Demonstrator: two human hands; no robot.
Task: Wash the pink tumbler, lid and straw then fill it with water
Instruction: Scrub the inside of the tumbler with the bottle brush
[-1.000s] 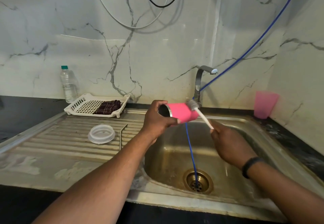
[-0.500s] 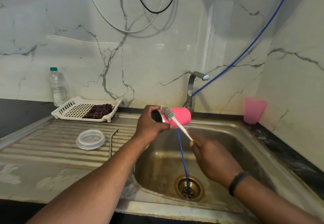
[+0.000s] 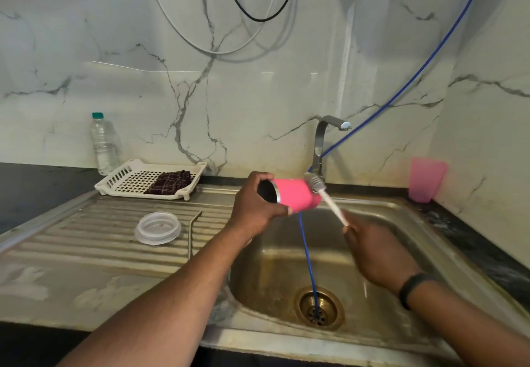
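Overhead, marble walls back a steel drainboard [image 3: 86,240] and sink [image 3: 286,266]. At ten o'clock, a white basket [image 3: 126,178] holds dark cloth [image 3: 170,183]. Left hand [image 3: 255,209] grips the pink tumbler [image 3: 295,194] sideways over the basin; right hand [image 3: 375,252] clasps a brush [image 3: 324,194] touching its base. Lid [image 3: 157,227] and straw [image 3: 192,230] lie at nine o'clock. Tumbler's interior is dark.

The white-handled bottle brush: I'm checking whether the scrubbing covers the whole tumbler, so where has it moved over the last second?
The white-handled bottle brush, held in the right hand, went from the pink metal tumbler's base end to its rim end, then back to the base end. The left hand kept gripping the tumbler sideways over the steel sink. The clear round lid and bent metal straw stayed on the drainboard.
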